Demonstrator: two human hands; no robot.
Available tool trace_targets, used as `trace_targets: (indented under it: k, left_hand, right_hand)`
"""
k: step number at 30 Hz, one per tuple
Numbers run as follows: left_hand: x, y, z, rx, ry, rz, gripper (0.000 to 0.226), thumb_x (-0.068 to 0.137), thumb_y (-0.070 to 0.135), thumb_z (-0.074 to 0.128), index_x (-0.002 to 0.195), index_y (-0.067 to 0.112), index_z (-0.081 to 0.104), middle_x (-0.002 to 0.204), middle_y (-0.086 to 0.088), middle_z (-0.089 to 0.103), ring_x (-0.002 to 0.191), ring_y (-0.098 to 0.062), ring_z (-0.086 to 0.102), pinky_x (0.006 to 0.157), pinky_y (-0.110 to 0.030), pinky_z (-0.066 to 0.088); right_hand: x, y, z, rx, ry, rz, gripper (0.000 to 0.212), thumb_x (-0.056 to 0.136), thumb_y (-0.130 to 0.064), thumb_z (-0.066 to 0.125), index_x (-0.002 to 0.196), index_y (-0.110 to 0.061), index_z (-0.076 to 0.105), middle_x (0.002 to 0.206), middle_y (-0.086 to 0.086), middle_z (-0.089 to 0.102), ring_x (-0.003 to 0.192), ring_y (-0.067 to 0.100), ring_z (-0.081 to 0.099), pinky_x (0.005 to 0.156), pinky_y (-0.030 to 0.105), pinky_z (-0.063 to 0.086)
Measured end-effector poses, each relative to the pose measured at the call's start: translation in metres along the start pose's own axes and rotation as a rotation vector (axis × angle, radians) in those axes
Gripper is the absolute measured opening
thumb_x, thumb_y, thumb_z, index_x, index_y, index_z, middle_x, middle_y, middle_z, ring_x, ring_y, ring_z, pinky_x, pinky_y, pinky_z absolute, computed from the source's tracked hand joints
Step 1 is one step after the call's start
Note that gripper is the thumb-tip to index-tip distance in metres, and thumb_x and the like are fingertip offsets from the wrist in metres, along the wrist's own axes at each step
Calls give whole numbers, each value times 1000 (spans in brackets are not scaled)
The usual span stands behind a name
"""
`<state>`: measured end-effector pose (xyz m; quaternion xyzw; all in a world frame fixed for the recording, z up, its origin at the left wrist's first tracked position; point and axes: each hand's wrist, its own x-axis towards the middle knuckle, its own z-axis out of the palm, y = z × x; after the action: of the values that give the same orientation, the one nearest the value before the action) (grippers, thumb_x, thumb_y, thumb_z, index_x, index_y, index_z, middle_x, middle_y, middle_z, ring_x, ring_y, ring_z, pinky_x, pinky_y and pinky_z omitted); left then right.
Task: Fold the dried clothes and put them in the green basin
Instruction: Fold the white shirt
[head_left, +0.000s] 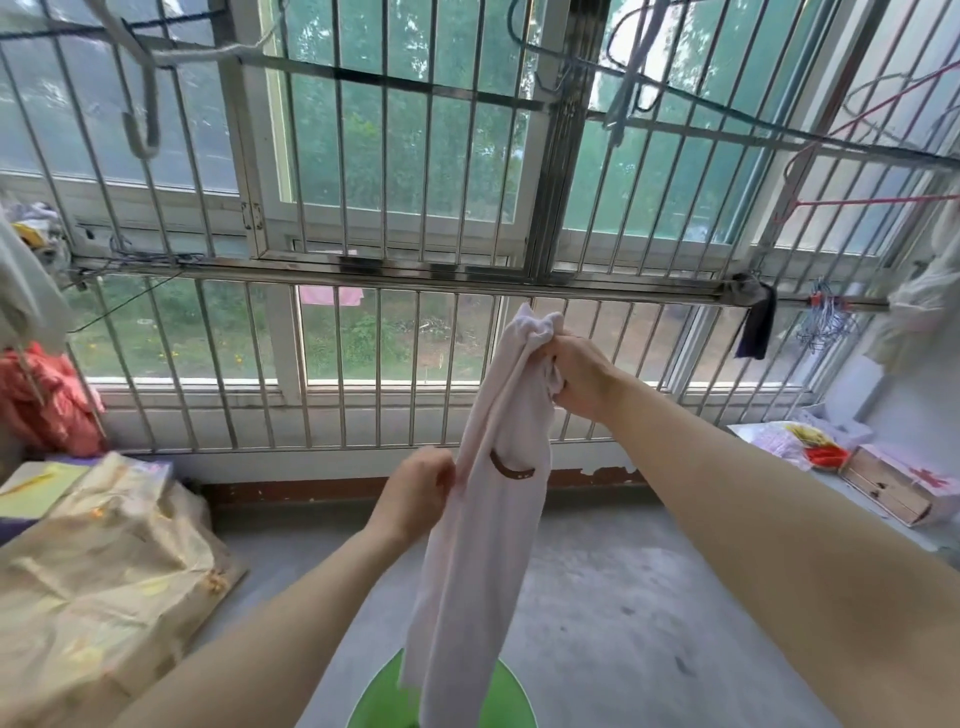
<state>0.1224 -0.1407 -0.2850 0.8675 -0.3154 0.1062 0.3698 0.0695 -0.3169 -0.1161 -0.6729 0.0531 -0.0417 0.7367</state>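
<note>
Hanging pale garment (483, 519) over green basin (384, 696) | R hand (582, 376) grips top, L hand (415, 491) pinches edge | bare floor (623, 597) around

Silver metal window bars (363, 358) are standing across the window. A pink wire hanger (872, 200) is hanging up high. A crumpled yellow cloth (109, 566) is lying on the grey floor (623, 597).

Pale pink garment held up over the green basin

Your pale pink garment (485, 519) hangs long and narrow, bunched at the top where you grip it and loose along its length, with a small dark curved mark on its upper front. Its lower end dangles over the green basin (379, 701), round and bright, on the concrete floor directly beneath.
</note>
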Motion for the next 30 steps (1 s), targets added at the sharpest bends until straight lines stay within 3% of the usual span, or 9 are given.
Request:
trace_targets:
  k: [2, 4, 8, 12, 16, 20, 23, 27, 30]
  left_hand:
    - [-2, 9, 7, -54, -100, -24, 24, 76, -7, 52, 67, 14, 56, 78, 2, 53, 72, -14, 50, 64, -22, 42]
    - [-3, 16, 13, -108, -168, -81, 11, 76, -1, 53, 81, 3, 62, 88, -5, 57, 85, -20, 54, 72, -28, 48]
    - [-6, 19, 20, -273, -281, -150, 40, 66, 19, 72, 104, 17, 61, 105, -2, 55, 98, -18, 54, 84, -32, 51]
    - [-1, 24, 27, -219, -220, -114, 18, 78, 20, 71, 96, 19, 71, 102, 2, 62, 97, -17, 55, 83, -32, 48]
    - [4, 30, 24, -185, -204, -216, 2, 78, 17, 73, 77, 18, 70, 83, -1, 68, 82, -21, 64, 76, -34, 53]
    - [5, 28, 25, -218, -168, -315, 17, 70, 20, 75, 61, 19, 61, 67, 1, 64, 66, -15, 59, 64, -28, 48]
    - [4, 24, 24, -438, -94, -375, 23, 67, 15, 65, 58, 15, 45, 58, 0, 47, 59, -17, 41, 57, -28, 33]
    - [3, 24, 18, -662, -165, -448, 17, 64, 23, 55, 70, 15, 42, 69, -5, 42, 66, -17, 37, 59, -31, 29]
    - [0, 31, 13, -817, -333, -561, 26, 57, 21, 55, 80, 8, 58, 79, -14, 57, 70, -23, 52, 63, -31, 38]
  right_hand:
    - [-2, -3, 4, 4, -4, -10, 20, 96, -1, 42, 80, -11, 49, 82, 9, 54, 79, 20, 56, 67, 28, 48]
    - [-3, -5, 5, -14, -12, -26, 18, 96, 0, 41, 83, -10, 49, 82, 9, 54, 78, 20, 55, 66, 27, 49]
    - [-9, -8, 0, -57, 3, -25, 14, 97, -3, 40, 88, -8, 49, 83, 9, 54, 76, 18, 56, 64, 24, 49]
    - [-16, -12, -10, -62, 36, -43, 22, 96, 0, 38, 79, -9, 48, 79, 9, 54, 73, 17, 55, 60, 23, 51]
    - [-17, -14, -25, -78, 74, -46, 21, 96, 0, 37, 85, -7, 53, 87, 11, 56, 83, 21, 56, 77, 30, 48]
    - [-17, -12, -35, -214, 136, -71, 17, 94, -1, 45, 86, -9, 58, 97, 13, 57, 97, 26, 56, 94, 39, 48]
    - [-18, -12, -40, -283, 219, -160, 30, 92, 6, 46, 68, -13, 51, 88, 8, 55, 89, 20, 55, 83, 31, 49]
    - [-16, -5, -53, -426, 255, -169, 12, 90, -2, 58, 97, -11, 61, 101, 11, 60, 96, 24, 60, 85, 36, 53]
    - [-13, 3, -56, -415, 314, -122, 22, 89, -10, 63, 111, -7, 59, 99, 8, 62, 96, 25, 62, 83, 34, 54]
